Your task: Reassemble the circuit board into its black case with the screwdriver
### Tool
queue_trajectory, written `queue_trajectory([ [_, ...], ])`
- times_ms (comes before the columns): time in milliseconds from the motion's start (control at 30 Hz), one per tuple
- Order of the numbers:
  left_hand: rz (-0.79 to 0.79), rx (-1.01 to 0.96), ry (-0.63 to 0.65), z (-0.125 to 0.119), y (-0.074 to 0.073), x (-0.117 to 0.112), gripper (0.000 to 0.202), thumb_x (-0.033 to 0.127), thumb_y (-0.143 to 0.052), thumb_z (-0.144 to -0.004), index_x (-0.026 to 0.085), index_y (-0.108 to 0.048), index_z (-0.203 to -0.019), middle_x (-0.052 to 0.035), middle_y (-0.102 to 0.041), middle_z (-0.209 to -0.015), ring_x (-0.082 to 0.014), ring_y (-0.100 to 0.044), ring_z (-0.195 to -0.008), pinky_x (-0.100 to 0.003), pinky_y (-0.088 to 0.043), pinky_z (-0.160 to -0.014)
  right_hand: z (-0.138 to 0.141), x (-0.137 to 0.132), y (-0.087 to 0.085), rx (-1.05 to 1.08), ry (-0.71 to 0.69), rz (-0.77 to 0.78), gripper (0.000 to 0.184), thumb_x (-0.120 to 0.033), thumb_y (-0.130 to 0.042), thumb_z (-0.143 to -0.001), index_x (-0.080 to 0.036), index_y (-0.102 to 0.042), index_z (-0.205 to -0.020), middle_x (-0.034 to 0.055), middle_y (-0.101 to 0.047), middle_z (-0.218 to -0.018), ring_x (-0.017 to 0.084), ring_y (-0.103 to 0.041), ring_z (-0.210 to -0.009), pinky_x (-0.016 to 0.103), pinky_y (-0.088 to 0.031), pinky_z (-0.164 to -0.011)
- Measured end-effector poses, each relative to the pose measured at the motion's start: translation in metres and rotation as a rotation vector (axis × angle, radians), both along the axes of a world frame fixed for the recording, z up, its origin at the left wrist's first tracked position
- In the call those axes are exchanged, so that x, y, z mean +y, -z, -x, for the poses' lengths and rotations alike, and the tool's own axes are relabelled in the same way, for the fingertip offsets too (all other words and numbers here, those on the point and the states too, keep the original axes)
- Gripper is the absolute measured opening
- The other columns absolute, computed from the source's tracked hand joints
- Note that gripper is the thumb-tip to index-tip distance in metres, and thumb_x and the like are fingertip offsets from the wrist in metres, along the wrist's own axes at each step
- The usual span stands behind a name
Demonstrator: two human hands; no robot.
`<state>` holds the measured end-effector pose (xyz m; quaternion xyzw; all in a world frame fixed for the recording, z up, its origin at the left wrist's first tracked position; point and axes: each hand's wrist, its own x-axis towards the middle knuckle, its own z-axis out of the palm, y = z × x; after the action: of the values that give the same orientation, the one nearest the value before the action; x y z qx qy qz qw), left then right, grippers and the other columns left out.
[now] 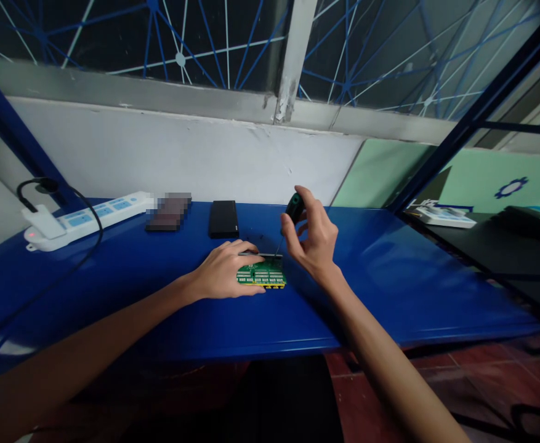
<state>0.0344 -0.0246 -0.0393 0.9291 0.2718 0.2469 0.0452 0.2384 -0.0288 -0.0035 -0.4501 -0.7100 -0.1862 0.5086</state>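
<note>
A green circuit board [261, 274] with a row of yellow ports along its near edge lies on the blue table. My left hand [227, 271] grips it from the left, thumb along the near edge and fingers over the far side, covering its left part. In my right hand [313, 231] is a screwdriver [294, 208] with a dark handle, held upright and slightly tilted. Its thin shaft runs down to the board's far right part; whether the tip sits in a screw is too small to tell. A few tiny dark bits lie just beyond the board.
A black rectangular case [224, 219] lies behind the board, with a blurred dark flat object [170, 212] left of it. A white power strip [98, 215] with a plugged-in black cable [100, 231] stands at the back left. Blue frame posts [429, 157] flank the blue table [390, 277].
</note>
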Motion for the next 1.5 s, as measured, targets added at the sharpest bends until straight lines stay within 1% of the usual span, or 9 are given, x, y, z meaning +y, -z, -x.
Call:
queue_trajectory([
  [100,-0.007,-0.002,0.001,0.000,0.000,0.000,0.051,0.053,-0.067,-0.075,0.019,-0.066,-0.114,-0.0100,-0.061,-0.115,-0.0260,-0.059,-0.103,-0.043,-0.046,-0.090,0.001,-0.001,-0.001,0.013,-0.012,0.030,0.049,-0.030,-0.044,-0.093,-0.026,-0.034,-0.141,0.0029,-0.064,-0.088,0.014,-0.059,-0.059,0.030,-0.051,-0.058],
  [267,-0.014,0.002,0.003,0.000,0.000,0.000,0.050,0.053,-0.067,-0.076,0.020,-0.066,-0.113,-0.0102,-0.062,-0.113,-0.0263,-0.059,-0.103,-0.044,-0.046,-0.090,0.002,-0.003,-0.005,-0.024,0.023,-0.003,0.048,-0.036,-0.055,-0.088,-0.025,-0.044,-0.133,0.0045,-0.063,-0.087,0.014,-0.055,-0.055,0.031,-0.049,-0.055],
  [467,0.001,-0.004,0.002,0.001,0.002,0.001,0.052,0.055,-0.067,-0.075,0.020,-0.065,-0.113,-0.0104,-0.061,-0.115,-0.0265,-0.059,-0.105,-0.045,-0.045,-0.092,0.001,-0.001,-0.001,-0.003,-0.050,0.098,0.051,-0.030,-0.046,-0.092,-0.026,-0.033,-0.142,0.0034,-0.066,-0.090,0.014,-0.059,-0.059,0.029,-0.049,-0.056],
  [667,0.028,-0.001,-0.004,0.001,0.000,-0.002,0.055,0.058,-0.068,-0.074,0.020,-0.065,-0.114,-0.0102,-0.060,-0.117,-0.0268,-0.058,-0.105,-0.046,-0.044,-0.093,0.001,0.001,-0.001,0.030,0.009,0.010,0.049,-0.036,-0.058,-0.087,-0.027,-0.044,-0.133,0.0020,-0.064,-0.087,0.012,-0.055,-0.054,0.030,-0.048,-0.054],
  [800,0.103,-0.050,-0.030,0.004,-0.010,-0.002,0.056,0.062,-0.058,-0.081,0.025,-0.061,-0.122,-0.0083,-0.059,-0.122,-0.0264,-0.057,-0.108,-0.048,-0.041,-0.095,0.000,0.003,-0.001,0.177,0.014,0.023,0.049,-0.038,-0.059,-0.086,-0.028,-0.043,-0.132,-0.0002,-0.061,-0.077,0.013,-0.055,-0.049,0.030,-0.049,-0.051],
  [933,0.145,-0.253,-0.128,0.017,-0.029,0.009,0.045,0.048,-0.032,-0.099,0.025,-0.059,-0.125,-0.0058,-0.062,-0.123,-0.0220,-0.057,-0.111,-0.041,-0.043,-0.094,-0.002,0.005,-0.002,0.407,-0.039,0.053,0.054,-0.040,-0.059,-0.086,-0.029,-0.037,-0.134,0.0023,-0.060,-0.085,0.014,-0.060,-0.052,0.030,-0.051,-0.048],
  [1033,0.195,-0.386,-0.269,0.032,-0.042,0.022,0.050,0.048,-0.031,-0.099,0.018,-0.070,-0.106,-0.0061,-0.072,-0.098,-0.0178,-0.065,-0.089,-0.032,-0.047,-0.085,0.000,0.005,-0.003,0.500,-0.121,0.107,0.055,-0.040,-0.060,-0.085,-0.029,-0.036,-0.134,0.0028,-0.060,-0.087,0.015,-0.064,-0.055,0.030,-0.053,-0.048],
  [1133,0.311,-0.340,-0.400,0.044,-0.049,0.032,0.054,0.052,-0.035,-0.096,0.014,-0.074,-0.092,-0.0059,-0.073,-0.077,-0.0166,-0.067,-0.074,-0.028,-0.048,-0.076,0.004,0.004,-0.003,0.538,-0.219,0.220,0.052,-0.042,-0.060,-0.085,-0.027,-0.037,-0.129,0.0024,-0.061,-0.085,0.016,-0.067,-0.058,0.030,-0.057,-0.051],
  [1500,0.430,-0.104,-0.325,0.046,-0.035,0.042,0.058,0.055,-0.029,-0.095,0.018,-0.074,-0.099,-0.0089,-0.075,-0.089,-0.0219,-0.069,-0.086,-0.031,-0.046,-0.078,0.016,0.006,0.011,0.481,-0.386,0.495,0.041,-0.041,-0.068,-0.078,-0.025,-0.043,-0.105,0.0022,-0.068,-0.085,0.019,-0.070,-0.065,0.033,-0.059,-0.062],
])
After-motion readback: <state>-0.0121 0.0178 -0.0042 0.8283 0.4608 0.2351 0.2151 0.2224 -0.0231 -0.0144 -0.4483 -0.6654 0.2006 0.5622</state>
